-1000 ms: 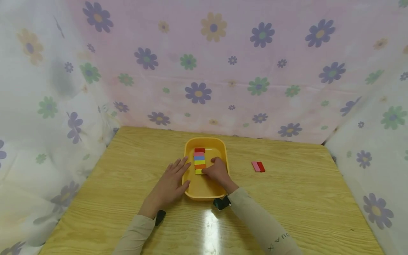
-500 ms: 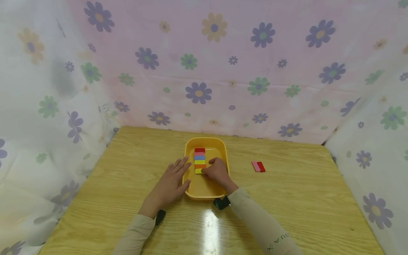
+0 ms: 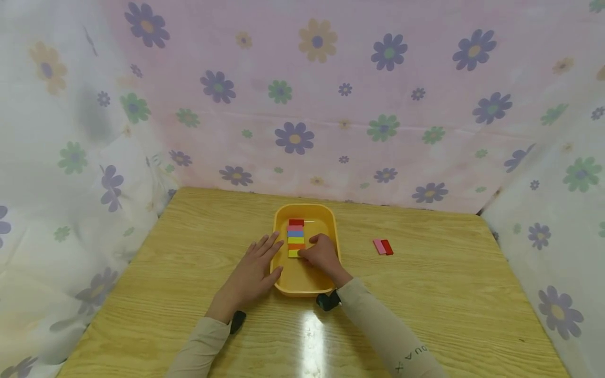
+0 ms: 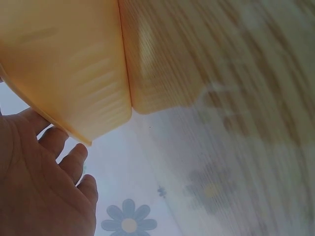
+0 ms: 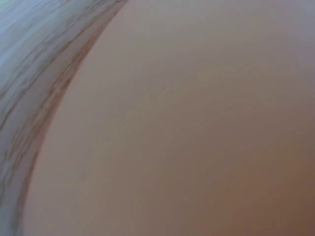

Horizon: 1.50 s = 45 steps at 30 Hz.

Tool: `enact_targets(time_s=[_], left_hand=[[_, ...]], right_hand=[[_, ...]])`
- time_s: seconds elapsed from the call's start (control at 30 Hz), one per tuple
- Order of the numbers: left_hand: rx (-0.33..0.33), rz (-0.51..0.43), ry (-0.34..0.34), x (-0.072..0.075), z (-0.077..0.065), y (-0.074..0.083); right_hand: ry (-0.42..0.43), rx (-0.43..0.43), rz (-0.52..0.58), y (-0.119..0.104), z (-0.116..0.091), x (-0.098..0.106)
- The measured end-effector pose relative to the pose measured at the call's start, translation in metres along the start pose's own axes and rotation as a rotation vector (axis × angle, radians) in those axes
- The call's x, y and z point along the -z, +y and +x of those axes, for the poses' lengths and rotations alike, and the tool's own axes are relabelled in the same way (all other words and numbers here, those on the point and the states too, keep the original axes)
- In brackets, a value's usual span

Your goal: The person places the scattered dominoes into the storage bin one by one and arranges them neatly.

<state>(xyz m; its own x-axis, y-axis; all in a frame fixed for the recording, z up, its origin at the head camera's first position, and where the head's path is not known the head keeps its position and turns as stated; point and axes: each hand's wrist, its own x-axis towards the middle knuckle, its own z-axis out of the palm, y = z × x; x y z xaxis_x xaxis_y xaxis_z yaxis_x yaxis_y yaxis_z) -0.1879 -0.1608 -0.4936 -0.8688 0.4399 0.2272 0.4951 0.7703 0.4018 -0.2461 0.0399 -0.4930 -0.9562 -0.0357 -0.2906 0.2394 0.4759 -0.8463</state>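
Observation:
A yellow plastic tray (image 3: pixel 306 286) stands on the table in the head view. Inside it, flat domino-shaped blocks form a column: red (image 3: pixel 296 222), pink (image 3: pixel 295 228), blue (image 3: pixel 295 234), yellow (image 3: pixel 296 240), orange (image 3: pixel 296 246), and a second yellow block (image 3: pixel 292 253) nearest me. My right hand (image 3: pixel 325 258) reaches into the tray and pinches the right end of that nearest yellow block. My left hand (image 3: pixel 249 275) rests along the tray's left rim with its fingers extended. In the left wrist view, its fingers (image 4: pixel 74 160) touch the tray's edge; a blurred brown surface fills most of the right wrist view.
Two more blocks, one pink (image 3: pixel 379 247) and one red (image 3: pixel 387 247), lie side by side on the wooden table (image 3: pixel 449 294), right of the tray. Flowered curtains (image 3: pixel 331 105) enclose the table at the back and sides.
The nearest yellow block has shifted slightly away from me and left, up against the orange one, with my right hand on it. My left hand stays in place.

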Motion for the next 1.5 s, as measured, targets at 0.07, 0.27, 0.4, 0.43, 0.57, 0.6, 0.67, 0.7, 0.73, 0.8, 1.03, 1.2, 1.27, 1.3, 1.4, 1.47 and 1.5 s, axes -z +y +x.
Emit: enact_targets(time_s=[0.07, 0.27, 0.4, 0.43, 0.57, 0.6, 0.67, 0.7, 0.73, 0.8, 1.03, 1.2, 1.27, 1.3, 1.4, 1.47, 1.5], left_hand=[[0.002, -0.001, -0.003, 0.001, 0.000, 0.000], [0.004, -0.002, -0.011, 0.002, 0.000, 0.001], [0.007, -0.004, -0.014, 0.002, 0.000, 0.001], [0.007, -0.005, -0.014, 0.002, 0.000, 0.001], [0.012, -0.006, -0.017, 0.002, 0.000, 0.001], [0.014, -0.010, -0.017, 0.002, 0.000, 0.001], [0.012, -0.009, -0.013, 0.001, 0.001, 0.001], [0.012, -0.010, -0.011, 0.001, 0.001, 0.001], [0.012, -0.009, -0.009, 0.000, 0.001, 0.001], [0.010, -0.006, -0.005, 0.000, 0.002, 0.001], [0.016, 0.005, -0.011, 0.002, 0.002, 0.001], [0.037, 0.020, -0.032, 0.003, 0.003, 0.002], [0.035, 0.024, -0.031, 0.004, 0.003, 0.002], [0.031, 0.024, -0.028, 0.004, 0.003, 0.002], [0.017, 0.021, -0.016, 0.003, 0.004, 0.003], [0.004, 0.019, -0.006, 0.003, 0.004, 0.003], [-0.001, 0.018, -0.003, 0.002, 0.005, 0.003]], right_hand=[[0.000, 0.003, -0.001, -0.001, -0.001, 0.000], [0.000, 0.029, -0.002, -0.004, -0.003, 0.001], [0.004, 0.042, -0.005, -0.004, -0.004, 0.000], [0.007, 0.046, -0.011, -0.004, -0.004, 0.000], [0.013, 0.055, -0.041, -0.003, -0.004, 0.001], [0.012, 0.057, -0.042, -0.003, -0.004, 0.001], [0.009, 0.059, -0.050, -0.002, -0.003, 0.000], [0.006, 0.060, -0.048, -0.001, -0.003, 0.001], [0.000, 0.058, -0.038, -0.001, -0.003, 0.001], [-0.007, 0.052, -0.029, -0.001, -0.003, 0.001], [-0.065, 0.021, -0.017, -0.008, -0.011, 0.007], [-0.156, 0.058, 0.058, -0.018, -0.021, 0.021], [-0.187, 0.088, 0.106, -0.023, -0.028, 0.029], [-0.199, 0.111, 0.121, -0.025, -0.031, 0.034], [-0.207, 0.180, 0.161, -0.031, -0.038, 0.048], [-0.192, 0.221, 0.184, -0.032, -0.041, 0.059], [-0.175, 0.237, 0.197, -0.032, -0.042, 0.065]])
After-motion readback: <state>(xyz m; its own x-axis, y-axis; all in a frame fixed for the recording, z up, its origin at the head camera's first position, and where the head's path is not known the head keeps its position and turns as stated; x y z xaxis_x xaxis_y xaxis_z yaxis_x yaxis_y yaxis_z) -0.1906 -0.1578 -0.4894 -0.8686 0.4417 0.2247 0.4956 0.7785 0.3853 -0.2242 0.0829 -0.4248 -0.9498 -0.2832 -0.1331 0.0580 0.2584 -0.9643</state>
